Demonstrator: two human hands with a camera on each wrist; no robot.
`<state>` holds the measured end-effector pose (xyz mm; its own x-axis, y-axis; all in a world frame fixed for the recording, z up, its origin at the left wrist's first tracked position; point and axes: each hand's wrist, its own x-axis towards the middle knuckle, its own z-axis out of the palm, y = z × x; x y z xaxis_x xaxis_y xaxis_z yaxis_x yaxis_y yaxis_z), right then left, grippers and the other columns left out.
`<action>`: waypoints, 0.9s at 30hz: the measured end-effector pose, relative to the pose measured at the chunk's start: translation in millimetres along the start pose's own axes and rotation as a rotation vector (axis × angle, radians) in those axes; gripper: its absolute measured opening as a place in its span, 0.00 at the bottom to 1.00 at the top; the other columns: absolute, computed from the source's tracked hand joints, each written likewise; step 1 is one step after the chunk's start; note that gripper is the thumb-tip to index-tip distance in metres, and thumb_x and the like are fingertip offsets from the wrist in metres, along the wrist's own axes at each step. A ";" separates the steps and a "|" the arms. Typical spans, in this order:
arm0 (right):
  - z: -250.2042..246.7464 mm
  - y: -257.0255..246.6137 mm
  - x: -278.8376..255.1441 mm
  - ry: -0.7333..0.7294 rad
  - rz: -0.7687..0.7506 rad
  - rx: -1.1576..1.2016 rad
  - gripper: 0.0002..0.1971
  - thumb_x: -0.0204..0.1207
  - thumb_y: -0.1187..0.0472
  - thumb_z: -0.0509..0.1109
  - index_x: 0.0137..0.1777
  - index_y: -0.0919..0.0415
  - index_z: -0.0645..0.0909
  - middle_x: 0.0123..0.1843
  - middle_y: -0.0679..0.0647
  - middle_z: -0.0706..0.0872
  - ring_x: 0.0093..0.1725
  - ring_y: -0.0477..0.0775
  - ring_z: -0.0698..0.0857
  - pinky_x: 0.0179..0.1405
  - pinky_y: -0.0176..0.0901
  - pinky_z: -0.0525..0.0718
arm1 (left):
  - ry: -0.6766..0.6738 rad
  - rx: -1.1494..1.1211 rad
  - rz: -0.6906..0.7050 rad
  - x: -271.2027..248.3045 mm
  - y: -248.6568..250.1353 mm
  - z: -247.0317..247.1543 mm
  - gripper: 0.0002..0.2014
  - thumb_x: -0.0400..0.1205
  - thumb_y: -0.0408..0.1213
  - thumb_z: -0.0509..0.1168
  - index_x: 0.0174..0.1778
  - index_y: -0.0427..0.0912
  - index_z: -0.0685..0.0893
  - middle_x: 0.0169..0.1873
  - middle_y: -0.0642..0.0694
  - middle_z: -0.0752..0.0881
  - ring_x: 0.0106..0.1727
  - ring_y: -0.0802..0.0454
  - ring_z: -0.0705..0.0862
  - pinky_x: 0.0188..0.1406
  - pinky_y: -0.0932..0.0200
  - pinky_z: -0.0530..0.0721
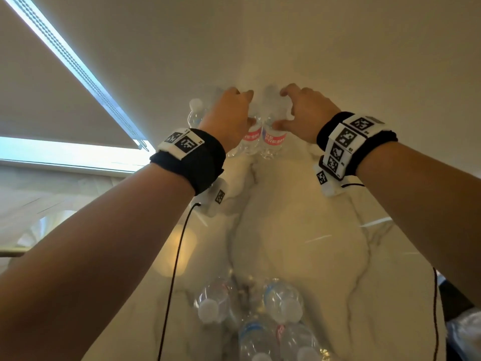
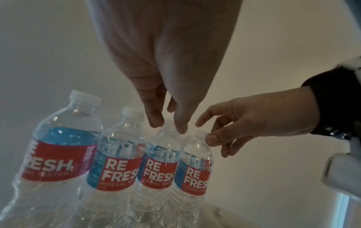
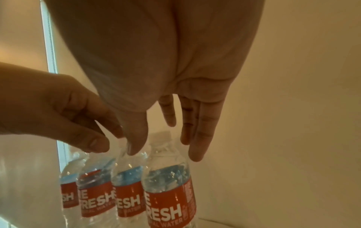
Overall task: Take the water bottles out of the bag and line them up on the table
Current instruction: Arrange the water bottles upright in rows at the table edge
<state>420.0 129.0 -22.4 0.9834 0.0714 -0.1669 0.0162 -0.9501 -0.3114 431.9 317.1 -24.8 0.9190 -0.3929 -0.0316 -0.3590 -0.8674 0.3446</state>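
Head camera looks forward and down along both forearms, over the desk [image 1: 299,230]. Each wrist camera looks close along its palm toward the fingers. All three views share the row of bottles [image 2: 156,169] and both hands.

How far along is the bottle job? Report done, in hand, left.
Done: four bottles stand in a row at the far end of the table. In hand: the left hand and right hand are at the tops of the two bottles on the row's right end, with no firm grip visible. Left: at least four more bottles sit bunched at the near edge, not lined up.
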 end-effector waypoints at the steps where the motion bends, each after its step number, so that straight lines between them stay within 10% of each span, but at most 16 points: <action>1: -4.5 -2.4 -10.2 0.018 0.006 0.010 0.38 0.70 0.40 0.75 0.76 0.53 0.67 0.63 0.60 0.82 0.58 0.64 0.83 0.49 0.47 0.75 | 0.019 -0.027 0.005 -11.8 0.3 -5.2 0.28 0.85 0.42 0.68 0.80 0.42 0.71 0.69 0.36 0.79 0.63 0.40 0.84 0.64 0.52 0.79; 9: -0.2 -36.5 -188.8 -0.270 -0.279 0.212 0.22 0.70 0.38 0.73 0.59 0.49 0.83 0.45 0.46 0.84 0.40 0.48 0.85 0.47 0.51 0.84 | -0.125 -0.225 0.057 -194.9 5.9 -42.3 0.12 0.82 0.56 0.67 0.53 0.55 0.91 0.41 0.57 0.89 0.39 0.61 0.82 0.43 0.65 0.80; 12: 19.4 -38.4 -245.3 -0.433 -0.325 0.127 0.27 0.68 0.27 0.64 0.63 0.40 0.77 0.50 0.40 0.79 0.42 0.41 0.81 0.48 0.44 0.83 | -0.350 -0.226 0.044 -259.4 -1.3 -33.7 0.26 0.73 0.74 0.61 0.56 0.63 0.88 0.44 0.63 0.85 0.43 0.66 0.83 0.44 0.66 0.82; 15: 39.2 -36.7 -272.1 -0.514 -0.310 0.031 0.25 0.71 0.30 0.66 0.65 0.38 0.73 0.54 0.43 0.76 0.45 0.46 0.82 0.49 0.43 0.81 | -0.451 -0.194 0.039 -299.5 -8.8 -12.6 0.29 0.68 0.72 0.67 0.64 0.67 0.83 0.54 0.67 0.78 0.47 0.72 0.77 0.46 0.77 0.74; 20: 47.5 -40.9 -265.1 -0.366 -0.307 0.025 0.17 0.76 0.41 0.69 0.60 0.46 0.78 0.49 0.44 0.76 0.39 0.45 0.79 0.41 0.38 0.74 | -0.307 -0.252 0.024 -300.6 -11.8 8.5 0.19 0.76 0.50 0.76 0.62 0.55 0.85 0.52 0.60 0.77 0.40 0.64 0.80 0.45 0.65 0.82; 27: 12.3 -64.4 -162.4 -0.143 -0.249 0.062 0.15 0.73 0.42 0.72 0.40 0.54 0.78 0.35 0.49 0.82 0.35 0.53 0.79 0.32 0.46 0.71 | -0.102 -0.210 -0.031 -204.4 -42.4 -13.5 0.16 0.78 0.52 0.74 0.53 0.44 0.87 0.38 0.57 0.75 0.35 0.59 0.77 0.39 0.66 0.73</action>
<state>257.0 182.3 13.2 0.9148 0.3467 -0.2073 0.2386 -0.8779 -0.4151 261.5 438.3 -20.3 0.9043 -0.4047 -0.1359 -0.2790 -0.8011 0.5295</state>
